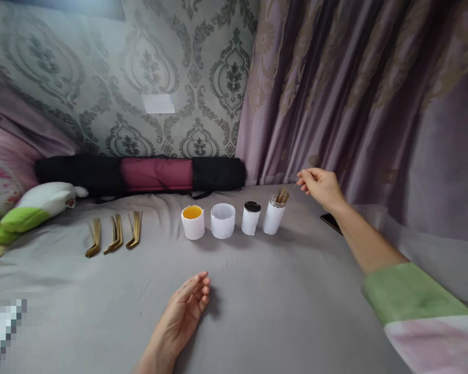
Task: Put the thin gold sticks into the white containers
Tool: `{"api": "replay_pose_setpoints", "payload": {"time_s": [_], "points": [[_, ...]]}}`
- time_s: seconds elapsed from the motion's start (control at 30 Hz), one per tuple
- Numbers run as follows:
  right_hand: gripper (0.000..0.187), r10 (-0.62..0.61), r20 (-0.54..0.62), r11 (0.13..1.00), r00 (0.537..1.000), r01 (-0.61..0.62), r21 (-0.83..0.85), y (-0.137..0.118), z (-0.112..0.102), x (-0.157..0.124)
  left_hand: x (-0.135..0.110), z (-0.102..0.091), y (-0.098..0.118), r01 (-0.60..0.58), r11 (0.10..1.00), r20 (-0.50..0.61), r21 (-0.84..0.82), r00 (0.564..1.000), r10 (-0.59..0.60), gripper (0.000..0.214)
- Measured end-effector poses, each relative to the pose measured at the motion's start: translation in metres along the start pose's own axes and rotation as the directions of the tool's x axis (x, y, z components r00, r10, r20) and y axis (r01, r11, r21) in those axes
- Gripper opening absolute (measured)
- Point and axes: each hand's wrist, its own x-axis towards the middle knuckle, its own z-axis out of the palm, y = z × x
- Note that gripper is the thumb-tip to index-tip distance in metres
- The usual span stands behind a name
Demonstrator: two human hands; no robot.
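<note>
My right hand (317,186) is raised just right of a white-wrapped jar (273,218), fingertips pinched. A sliver of a thin stick (295,184) shows at the fingertips, mostly hidden. Several thin brass-coloured sticks (283,195) stand in that jar, leaning right. To its left, in a row, are a white-wrapped cup with a dark rim and dark inside (250,223), a wider white cup (222,227), and a white cup with a yellow-orange inside (194,228). My left hand (187,306) hovers low over the grey sheet, palm inward, fingers loosely curved, holding nothing.
Three bunches of bent brass-coloured sticks (94,239) lie at the left on the grey sheet (257,301). A black and maroon roll (156,174) runs along the wall. A white and green plush toy (35,208) sits far left. A dark phone-like object (330,223) lies behind my right forearm.
</note>
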Motion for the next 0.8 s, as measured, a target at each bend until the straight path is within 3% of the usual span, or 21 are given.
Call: {"api": "replay_pose_setpoints", "payload": {"time_s": [0.4, 0.8], "points": [[0.031, -0.007, 0.105, 0.994, 0.994, 0.019, -0.112, 0.009, 0.014, -0.012, 0.000, -0.001, -0.001, 0.001, 1.000, 0.003, 0.001, 1.000, -0.001, 0.019], [0.035, -0.042, 0.138, 0.960, 0.990, 0.078, -0.269, 0.015, 0.015, -0.024, -0.001, 0.000, 0.000, -0.001, 1.000, -0.006, -0.002, 1.000, 0.001, 0.018]]}}
